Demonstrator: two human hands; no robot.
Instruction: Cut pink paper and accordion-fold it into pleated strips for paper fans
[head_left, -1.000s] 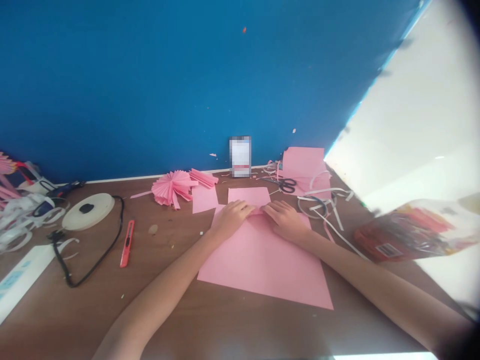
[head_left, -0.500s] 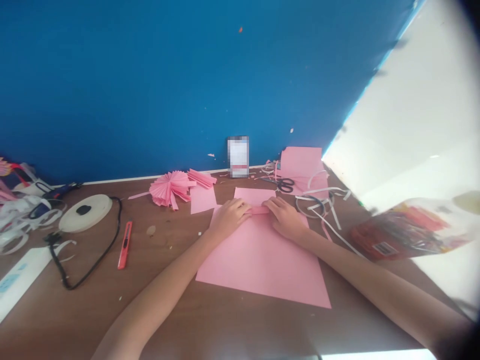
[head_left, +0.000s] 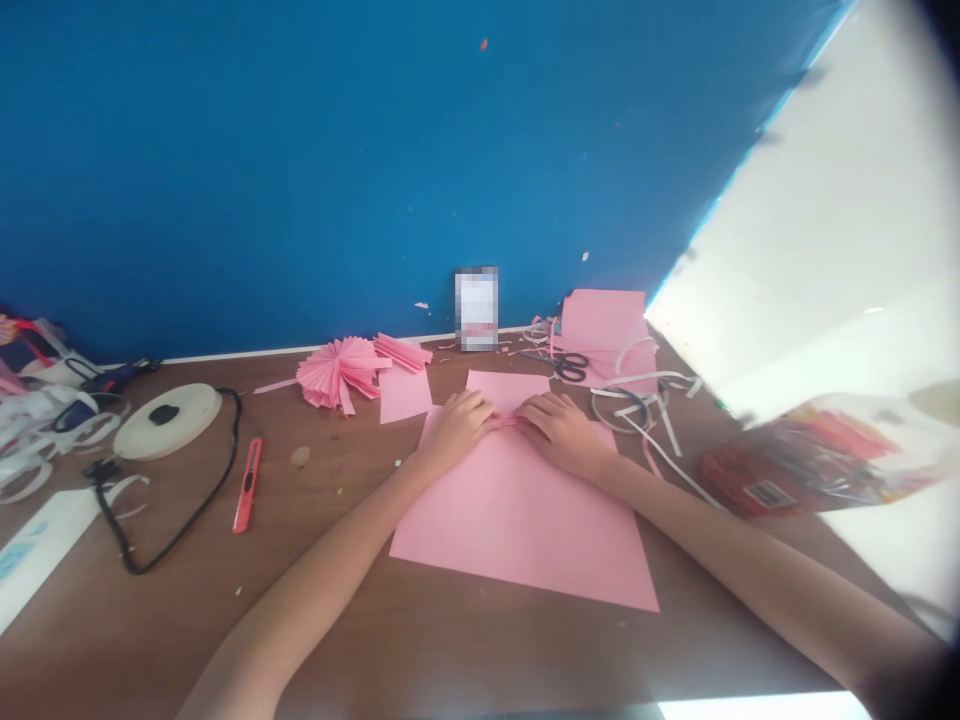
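A large pink paper sheet lies flat on the brown table in front of me. My left hand and my right hand rest side by side on the sheet's far edge. Both hands have their fingers curled and pinched on a narrow folded strip of that edge. A smaller pink sheet lies just beyond my fingers.
Pleated pink paper fans and a small pink piece lie left of the hands. A red box cutter, a white round spool and a black cord lie further left. Black scissors, pink sheets and white strips sit at the right, a red packet beyond.
The hands have drawn closer together on the folded far edge of the sheet. The view has shifted slightly; the other things on the table stay where they were.
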